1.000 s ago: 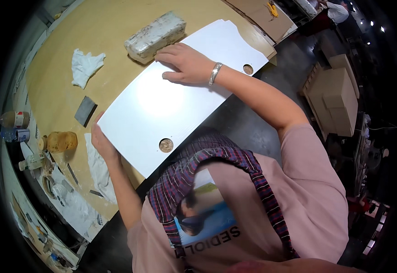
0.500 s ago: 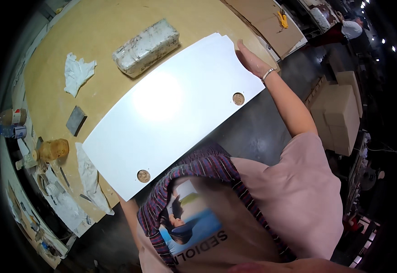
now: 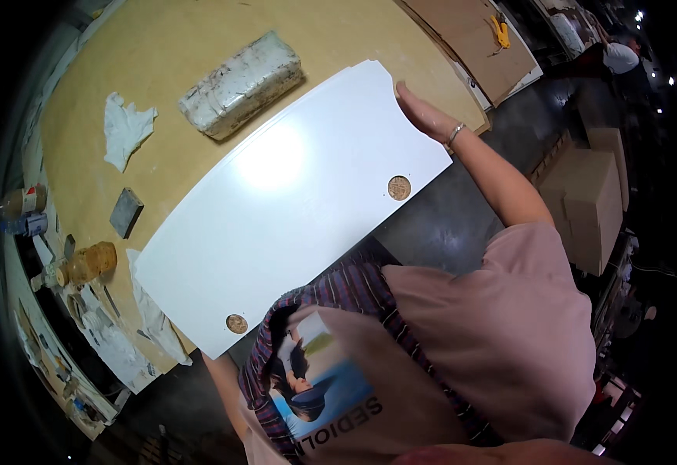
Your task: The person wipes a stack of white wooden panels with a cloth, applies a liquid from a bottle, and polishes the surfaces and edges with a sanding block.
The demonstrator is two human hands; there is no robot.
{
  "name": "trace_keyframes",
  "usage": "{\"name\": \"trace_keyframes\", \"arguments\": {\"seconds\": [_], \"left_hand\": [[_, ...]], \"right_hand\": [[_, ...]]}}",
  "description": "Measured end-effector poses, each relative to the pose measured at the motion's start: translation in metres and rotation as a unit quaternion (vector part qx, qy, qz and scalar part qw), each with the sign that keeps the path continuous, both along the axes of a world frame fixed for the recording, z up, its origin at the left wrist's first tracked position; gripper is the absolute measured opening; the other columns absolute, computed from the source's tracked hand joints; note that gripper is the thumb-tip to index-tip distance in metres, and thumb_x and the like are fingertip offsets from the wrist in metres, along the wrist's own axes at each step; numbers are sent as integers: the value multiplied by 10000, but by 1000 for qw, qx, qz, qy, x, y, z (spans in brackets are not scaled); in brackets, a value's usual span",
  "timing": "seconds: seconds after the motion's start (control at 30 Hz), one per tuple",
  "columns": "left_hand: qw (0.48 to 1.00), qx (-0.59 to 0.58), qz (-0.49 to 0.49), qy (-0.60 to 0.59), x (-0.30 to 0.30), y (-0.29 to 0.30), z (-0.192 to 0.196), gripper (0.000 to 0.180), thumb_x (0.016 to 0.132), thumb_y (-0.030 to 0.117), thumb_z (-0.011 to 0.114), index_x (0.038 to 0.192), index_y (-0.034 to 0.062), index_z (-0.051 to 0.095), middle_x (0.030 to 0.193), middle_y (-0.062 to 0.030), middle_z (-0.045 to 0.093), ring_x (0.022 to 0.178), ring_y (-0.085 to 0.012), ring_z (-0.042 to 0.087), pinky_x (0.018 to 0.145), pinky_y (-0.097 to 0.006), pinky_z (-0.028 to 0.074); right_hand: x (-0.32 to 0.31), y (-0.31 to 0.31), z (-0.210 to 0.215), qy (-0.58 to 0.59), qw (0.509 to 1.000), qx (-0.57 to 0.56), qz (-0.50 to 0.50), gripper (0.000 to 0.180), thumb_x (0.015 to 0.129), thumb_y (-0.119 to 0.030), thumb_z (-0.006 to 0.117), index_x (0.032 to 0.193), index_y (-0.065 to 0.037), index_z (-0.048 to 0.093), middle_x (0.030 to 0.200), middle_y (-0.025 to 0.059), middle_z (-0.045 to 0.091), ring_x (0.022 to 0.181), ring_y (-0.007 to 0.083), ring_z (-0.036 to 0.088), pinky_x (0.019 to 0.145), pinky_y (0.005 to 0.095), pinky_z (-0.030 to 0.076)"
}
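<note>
A large white panel (image 3: 276,209) with a curved far edge lies across the near part of the table, overhanging its edge. Two round holes with bare particleboard inside sit near its near edge. My right hand (image 3: 425,116), with a bracelet at the wrist, is against the panel's scooped right end. One digit points forward along that edge; the panel hides the other fingers. My left forearm (image 3: 226,387) reaches under the panel's near left corner, and that hand is hidden. A wrapped, stained block (image 3: 241,85) lies just beyond the curved edge.
On the tan table (image 3: 176,39) lie a crumpled white cloth (image 3: 127,130), a grey block (image 3: 127,212) and a yellowish bottle (image 3: 89,263). Cardboard with a yellow tool (image 3: 500,31) lies at far right. Cardboard boxes (image 3: 583,198) stand on the floor. A person (image 3: 624,56) is in the background.
The white panel has shifted toward my body, and my right hand has come back with it. The far edge now shows a clearer second line. The block and cloth keep their places on the table.
</note>
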State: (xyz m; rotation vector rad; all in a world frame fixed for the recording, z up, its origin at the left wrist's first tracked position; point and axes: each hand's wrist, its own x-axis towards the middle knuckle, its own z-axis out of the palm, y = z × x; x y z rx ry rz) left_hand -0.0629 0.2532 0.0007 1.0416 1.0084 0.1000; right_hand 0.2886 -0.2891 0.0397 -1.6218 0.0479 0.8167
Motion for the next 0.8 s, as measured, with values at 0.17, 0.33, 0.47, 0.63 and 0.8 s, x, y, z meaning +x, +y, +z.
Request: {"name": "trace_keyframes", "arguments": {"seconds": [0.17,0.33,0.47,0.63,0.8], "left_hand": [[1000,1,25,4,-6,-2,0,467,1002,331,495,1345,15,482,1257,-98,578,1150,-216,563,980,-357,479],[999,-4,40,-2,-1,-3,-2,470,997,333,504,1345,18,484,1260,-96,577,1152,-216,561,981,-359,479],[998,0,56,-7,-4,2,0,472,994,334,512,1345,21,485,1261,-93,576,1155,-217,560,981,-361,479],[998,-2,52,-21,7,11,-5,475,989,336,522,1345,24,486,1264,-91,575,1157,-217,558,981,-364,479],[998,-6,58,-26,6,20,-12,478,984,338,531,1345,27,487,1266,-88,575,1160,-217,557,982,-366,479]], "right_hand": [[-22,27,23,66,997,-4,-47,766,1011,-598,264,1502,-11,286,1504,157,367,1365,214,389,1124,315,328],[-32,31,29,61,992,69,-89,613,1049,-444,350,1492,-21,321,1473,99,428,1310,166,452,1069,285,397],[-29,31,24,123,983,101,-95,556,1048,-377,395,1473,-20,359,1435,78,473,1272,159,489,1052,289,418],[-12,44,28,160,967,152,-123,508,1041,-358,419,1438,-41,431,1359,67,547,1200,154,551,999,305,473],[-2,47,16,139,970,171,-101,484,1035,-372,429,1386,-44,493,1275,60,606,1110,148,604,927,295,513]]}}
